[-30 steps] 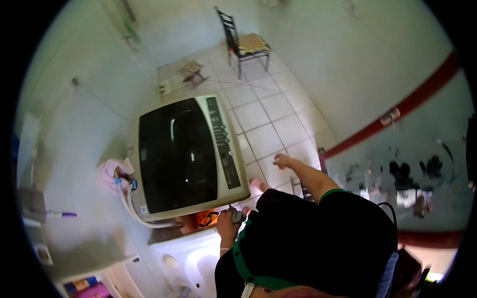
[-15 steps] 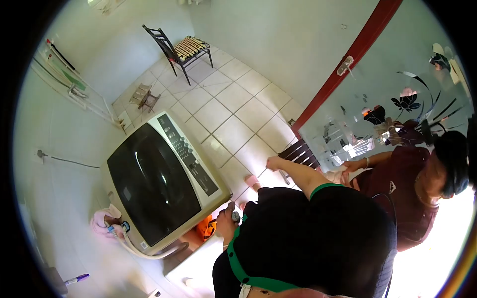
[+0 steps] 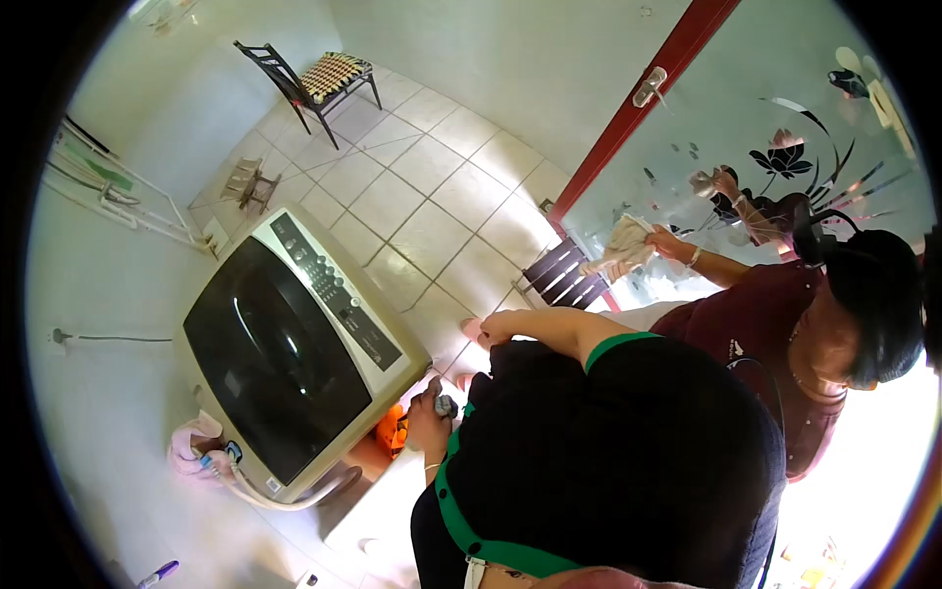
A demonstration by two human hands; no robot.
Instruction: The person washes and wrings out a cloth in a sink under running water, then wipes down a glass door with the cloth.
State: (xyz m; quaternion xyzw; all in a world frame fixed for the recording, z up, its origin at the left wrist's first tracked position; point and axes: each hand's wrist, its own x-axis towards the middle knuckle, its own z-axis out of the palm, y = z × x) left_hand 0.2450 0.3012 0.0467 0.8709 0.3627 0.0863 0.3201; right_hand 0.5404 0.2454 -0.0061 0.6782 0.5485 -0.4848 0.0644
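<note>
grey cloth (image 3: 446,405) sits bunched in the person's left hand (image 3: 426,424), the fingers closed round it, near the corner of the washing machine (image 3: 280,363). the right hand (image 3: 497,327) is out beside the black shirt (image 3: 608,442); whether its fingers are open or closed cannot be told. by the glass door (image 3: 716,118), another person's hand (image 3: 669,243) grips a pale cloth (image 3: 626,245) near a dark slatted seat (image 3: 564,275).
</note>
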